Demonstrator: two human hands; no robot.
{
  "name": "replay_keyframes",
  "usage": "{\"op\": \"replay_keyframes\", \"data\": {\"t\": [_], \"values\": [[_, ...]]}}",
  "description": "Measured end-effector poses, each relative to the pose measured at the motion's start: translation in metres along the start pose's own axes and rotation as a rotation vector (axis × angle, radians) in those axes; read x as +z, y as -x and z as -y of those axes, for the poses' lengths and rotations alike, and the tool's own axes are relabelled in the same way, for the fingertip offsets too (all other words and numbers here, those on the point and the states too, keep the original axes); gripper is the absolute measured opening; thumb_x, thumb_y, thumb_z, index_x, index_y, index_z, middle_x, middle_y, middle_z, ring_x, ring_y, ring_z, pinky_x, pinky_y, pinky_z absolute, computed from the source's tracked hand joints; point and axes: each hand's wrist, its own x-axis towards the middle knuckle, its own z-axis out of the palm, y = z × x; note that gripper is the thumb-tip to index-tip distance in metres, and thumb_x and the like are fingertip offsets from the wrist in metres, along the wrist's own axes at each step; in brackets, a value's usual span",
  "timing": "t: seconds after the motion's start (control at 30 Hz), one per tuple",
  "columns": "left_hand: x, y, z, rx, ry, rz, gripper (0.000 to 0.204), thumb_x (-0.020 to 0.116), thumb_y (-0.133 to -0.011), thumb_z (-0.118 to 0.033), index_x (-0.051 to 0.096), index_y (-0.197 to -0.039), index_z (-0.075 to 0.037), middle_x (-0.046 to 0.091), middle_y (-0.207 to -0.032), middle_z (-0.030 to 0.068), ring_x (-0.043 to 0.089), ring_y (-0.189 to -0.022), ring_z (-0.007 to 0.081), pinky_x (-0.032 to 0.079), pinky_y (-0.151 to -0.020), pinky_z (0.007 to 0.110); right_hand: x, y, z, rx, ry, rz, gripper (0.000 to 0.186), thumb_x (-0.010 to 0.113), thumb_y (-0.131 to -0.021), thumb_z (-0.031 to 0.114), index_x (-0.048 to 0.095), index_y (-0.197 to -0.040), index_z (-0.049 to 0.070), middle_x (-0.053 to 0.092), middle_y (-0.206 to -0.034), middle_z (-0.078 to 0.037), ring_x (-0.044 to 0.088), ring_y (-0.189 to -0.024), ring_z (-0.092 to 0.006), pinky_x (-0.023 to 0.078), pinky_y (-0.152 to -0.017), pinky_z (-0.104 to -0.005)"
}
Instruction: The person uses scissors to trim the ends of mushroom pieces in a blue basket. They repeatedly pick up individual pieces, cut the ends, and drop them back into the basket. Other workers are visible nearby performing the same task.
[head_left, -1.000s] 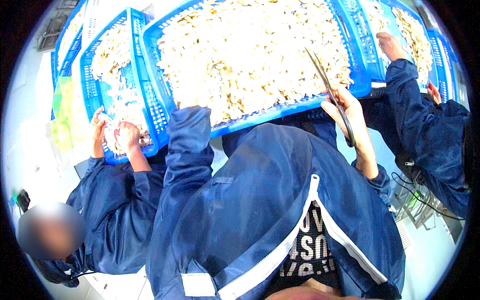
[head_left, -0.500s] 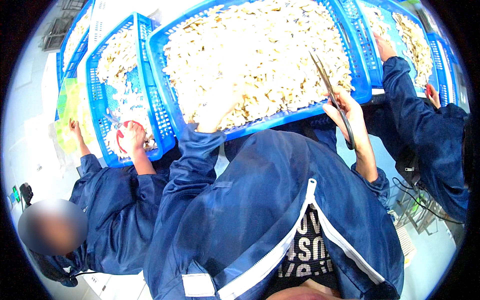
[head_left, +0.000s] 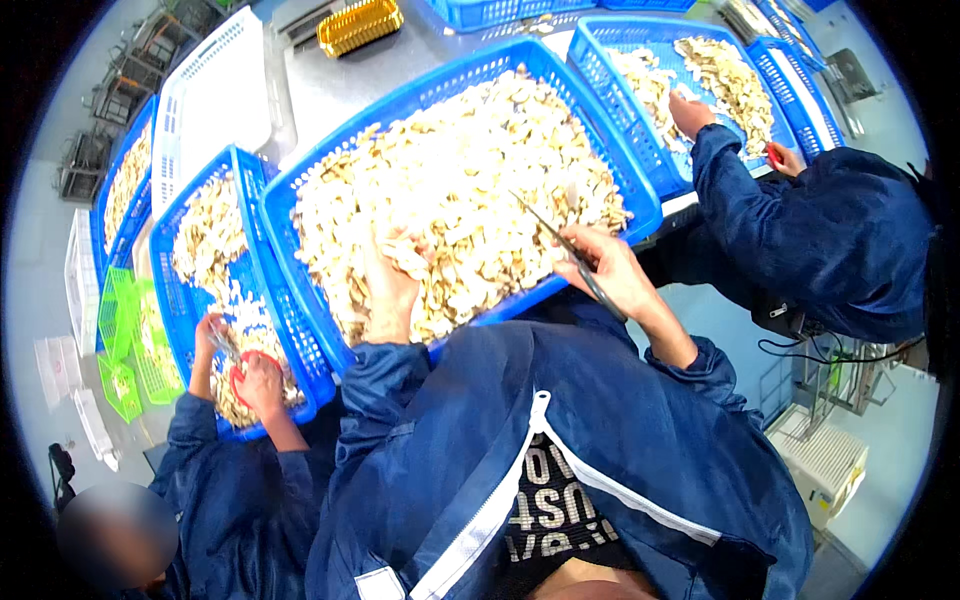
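A: Hands?
B: Right hand [head_left: 610, 268] has the scissors [head_left: 600, 288], blades aimed far and left over the pale slices [head_left: 480, 170]. Can't tell how far the blades are apart. Left hand [head_left: 393, 285] is in the near-left part of the heap, slices at its fingers. Glare, so can't tell if it's gripping any.
A: Where's the heap?
B: Spread over the big blue tray [head_left: 606, 140], middle of the scene, up close to the near rim.
A: Main risk?
B: Cut finger, I'd say. Bare skin, exposed tips; cause would be the hands closing together in that glare.
A: Others?
B: Spill over the near rim if a wrist drags slices. Jacket [head_left: 470, 380] sits right by that rim; leaning in could shove the tray. Left tray [head_left: 163, 300] is just beside, so slices could get mixed.
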Motion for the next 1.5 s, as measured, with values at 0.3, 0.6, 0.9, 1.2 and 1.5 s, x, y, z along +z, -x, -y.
{"op": "replay_keyframes", "data": {"t": [0.3,0.6,0.9,1.2,1.5], "values": [[0.029,-0.010,-0.006,-0.082,0.169,-0.061,0.062,0.032,-0.092,-0.060,0.048,-0.106,-0.002,0.055,-0.084,0.0123,0.053,-0.075,0.0248,0.049,-0.072,0.040,-0.007,0.010,0.009,0.074,-0.016,-0.067,0.050,0.070,-0.074,0.027,0.058,-0.112,-0.002,0.064,-0.093,-0.016,0.062,-0.083,-0.0227,0.048,-0.074,-0.0333],[0.303,-0.092,-0.100,0.775,-0.728,0.316,0.069,0.047,-0.088,-0.057,0.035,-0.131,-0.005,0.051,-0.112,0.0108,0.050,-0.098,0.0259,0.040,-0.089,0.048,-0.014,0.003,0.008,-0.026,-0.074,-0.063,0.038,0.070,-0.077,0.021,0.059,-0.106,-0.001,0.059,-0.083,-0.010,0.055,-0.073,-0.0137,0.045,-0.067,-0.0291],[0.067,-0.034,0.047,0.963,-1.517,0.135,0.035,0.062,-0.078,-0.016,0.058,-0.111,-0.003,0.056,-0.117,0.0173,0.047,-0.116,0.0369,0.036,-0.098,0.042,-0.041,0.018,-0.056,0.109,-0.196,-0.113,0.035,0.073,-0.076,0.022,0.061,-0.103,0.002,0.053,-0.066,-0.002,0.049,-0.060,-0.0092,0.040,-0.055,-0.0267],[0.002,-0.002,0.057,0.985,-1.907,-0.203,0.076,0.070,-0.077,-0.039,0.038,-0.135,-0.001,0.031,-0.140,0.0270,0.023,-0.131,0.0432,0.018,-0.106,0.057,-0.063,-0.046,-0.063,0.107,-0.444,-0.112,0.024,0.054,-0.091,0.009,0.055,-0.113,0.000,0.048,-0.067,0.003,0.042,-0.056,-0.0035,0.034,-0.052,-0.0183],[0.048,-0.052,0.082,0.970,-2.247,0.696,0.049,0.063,-0.082,-0.030,0.050,-0.128,-0.022,0.040,-0.140,0.0058,0.032,-0.132,0.0290,0.027,-0.102,0.056,-0.079,-0.081,-0.081,0.115,-0.518,-0.050,0.028,0.066,-0.085,0.013,0.059,-0.111,0.005,0.051,-0.069,0.006,0.041,-0.056,-0.0008,0.033,-0.050,-0.0172]]}}
